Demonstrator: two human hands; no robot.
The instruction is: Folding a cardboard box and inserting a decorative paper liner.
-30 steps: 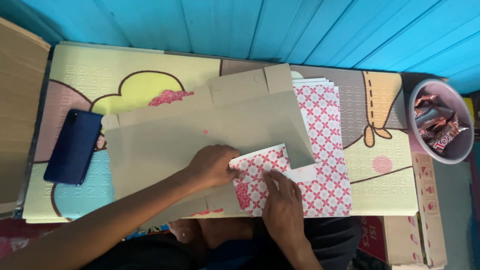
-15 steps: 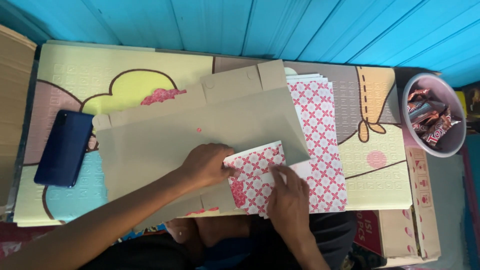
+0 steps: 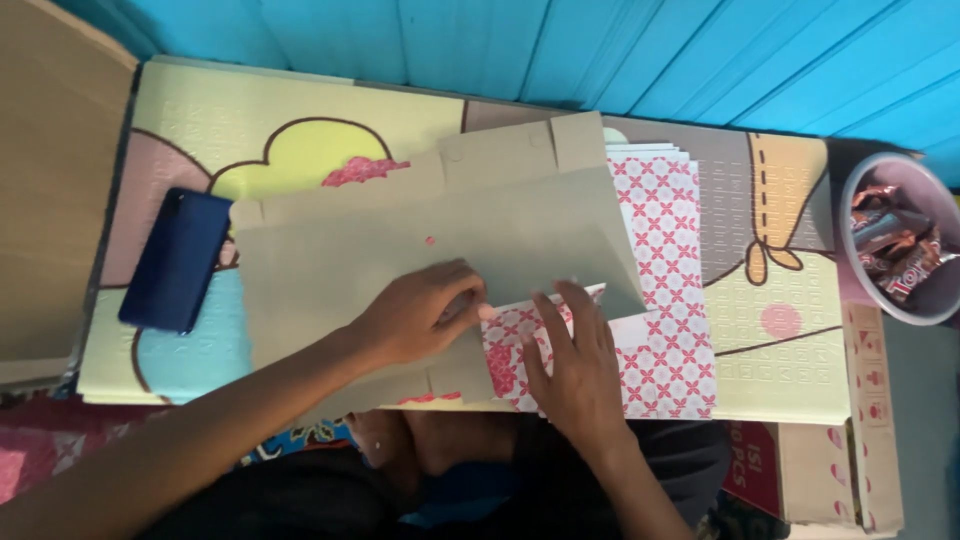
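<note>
A flat grey cardboard sheet (image 3: 400,250) with cut tabs lies across a cartoon-printed foam mat (image 3: 250,130). Its near right flap is folded over, showing a red-and-white patterned face (image 3: 505,350). My left hand (image 3: 420,312) presses down on the grey side beside the fold, fingertips at the flap's edge. Flat on the patterned flap lies my right hand (image 3: 570,365), fingers spread. Under the sheet's right side is a stack of red-and-white patterned sheets (image 3: 665,230).
A dark blue phone (image 3: 177,260) lies on the mat at the left. A grey bowl (image 3: 850,195) with wrapped sweets stands at the far right. Blue wooden planks (image 3: 600,50) run along the back. A brown board (image 3: 50,180) lies left of the mat, patterned boxes (image 3: 870,440) at lower right.
The view has shifted slightly. My right hand has slid up onto the patterned flap and flattened it; my left hand stays by the fold.
</note>
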